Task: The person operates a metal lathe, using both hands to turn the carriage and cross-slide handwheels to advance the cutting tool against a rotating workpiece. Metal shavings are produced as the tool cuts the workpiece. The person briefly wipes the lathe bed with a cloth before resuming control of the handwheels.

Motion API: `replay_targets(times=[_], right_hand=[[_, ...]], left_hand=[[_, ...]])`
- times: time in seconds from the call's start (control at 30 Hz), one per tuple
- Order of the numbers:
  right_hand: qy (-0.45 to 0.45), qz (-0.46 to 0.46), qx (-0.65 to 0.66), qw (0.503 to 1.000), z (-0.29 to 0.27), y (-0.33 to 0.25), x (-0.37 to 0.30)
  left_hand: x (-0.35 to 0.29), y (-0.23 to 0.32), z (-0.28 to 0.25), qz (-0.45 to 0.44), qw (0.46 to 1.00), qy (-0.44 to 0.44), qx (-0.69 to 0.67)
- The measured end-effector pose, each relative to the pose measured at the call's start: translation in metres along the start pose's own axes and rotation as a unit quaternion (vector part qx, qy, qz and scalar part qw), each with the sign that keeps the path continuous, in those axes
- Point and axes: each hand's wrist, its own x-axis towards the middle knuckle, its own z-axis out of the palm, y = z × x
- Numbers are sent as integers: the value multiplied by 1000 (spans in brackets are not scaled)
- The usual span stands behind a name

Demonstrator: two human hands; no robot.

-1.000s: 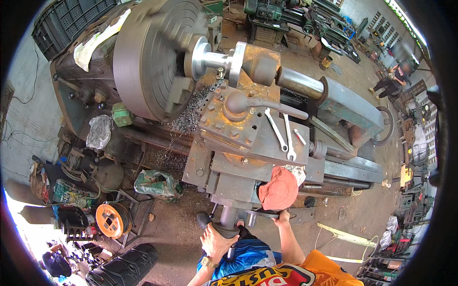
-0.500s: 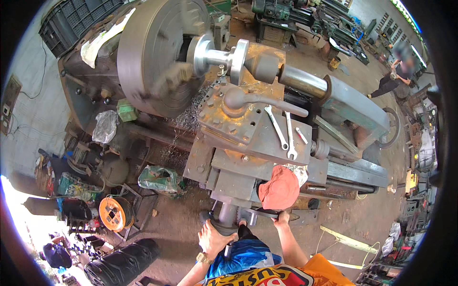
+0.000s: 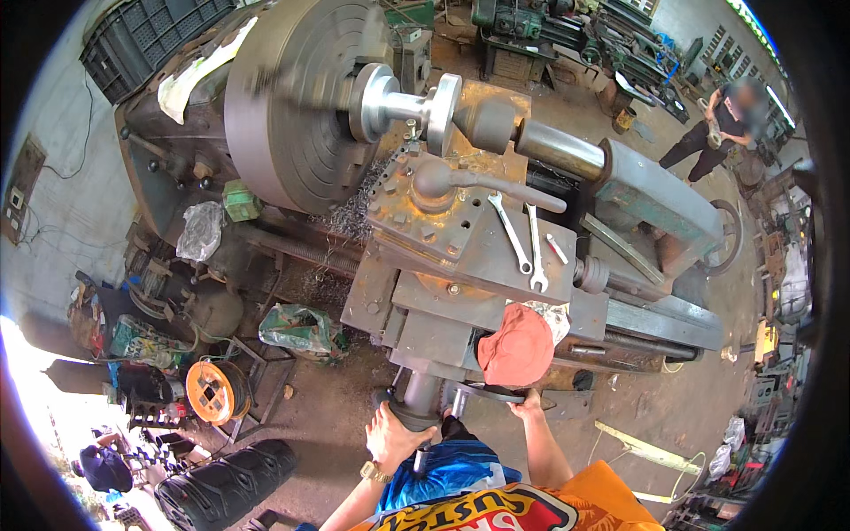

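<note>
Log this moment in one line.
left hand: on dark handwheel | right hand: on second handwheel | chuck: blurred, apparently spinning | two wrenches: on slide

We look down from the wearer's head through a wide fisheye, the left of a side-by-side pair, facing forward over a lathe (image 3: 434,339) that fills the middle. An orange shirt (image 3: 522,508) sits nearest to us, between five and six o'clock; just beyond it we see the left hand (image 3: 392,440) a little past six and the right hand (image 3: 529,407) at five. Farther out, the chuck (image 3: 297,115) looms near eleven and the tailstock (image 3: 657,199) lies between two and three. Most distant, green machines (image 3: 522,34) look small at one o'clock, a person (image 3: 730,126) at two. Toward our dark round border, straight edges bend.
</note>
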Motion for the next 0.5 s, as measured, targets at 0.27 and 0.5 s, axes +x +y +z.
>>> replay_targets(times=[0.27, 0.5], right_hand=[[87, 3, -24, 996, -3, 1, 7], [61, -21, -70, 995, -22, 0, 23]], left_hand=[[-2, 2, -2, -1, 1000, 0, 2], [-4, 3, -4, -5, 1000, -2, -1]])
